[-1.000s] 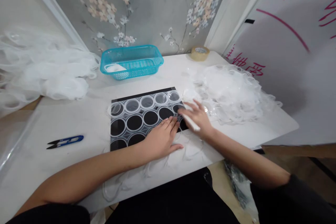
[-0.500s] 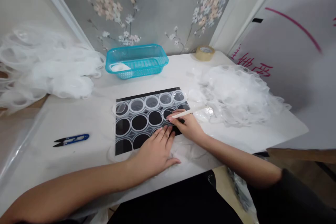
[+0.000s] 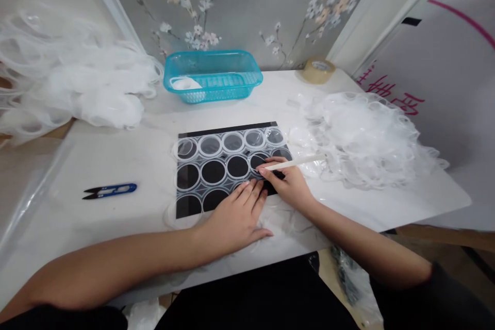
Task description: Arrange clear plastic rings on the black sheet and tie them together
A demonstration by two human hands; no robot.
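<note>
A black sheet (image 3: 214, 170) lies on the white table, with rows of translucent white rings (image 3: 233, 142) on clear film over it. My left hand (image 3: 237, 216) rests flat on its lower edge, fingers stretched and thumb apart. Pinched in my right hand (image 3: 288, 180) is a slim white stick (image 3: 296, 163), held like a pen and slanting up to the right. Its lower end is at a ring in the middle row, right of centre. My right fingers cover part of that row, and my left hand hides part of the bottom row.
Blue thread snips (image 3: 110, 191) lie on the left. Behind the sheet stands a turquoise basket (image 3: 213, 94) with something white inside, and a tape roll (image 3: 318, 70) sits at the back right. Piles of translucent rings are on the right (image 3: 363, 139) and left (image 3: 88, 72).
The whole view has shifted, so the table things appear a little further right and higher. Both hands keep nearly the same place on the sheet, the stick still in my right hand.
</note>
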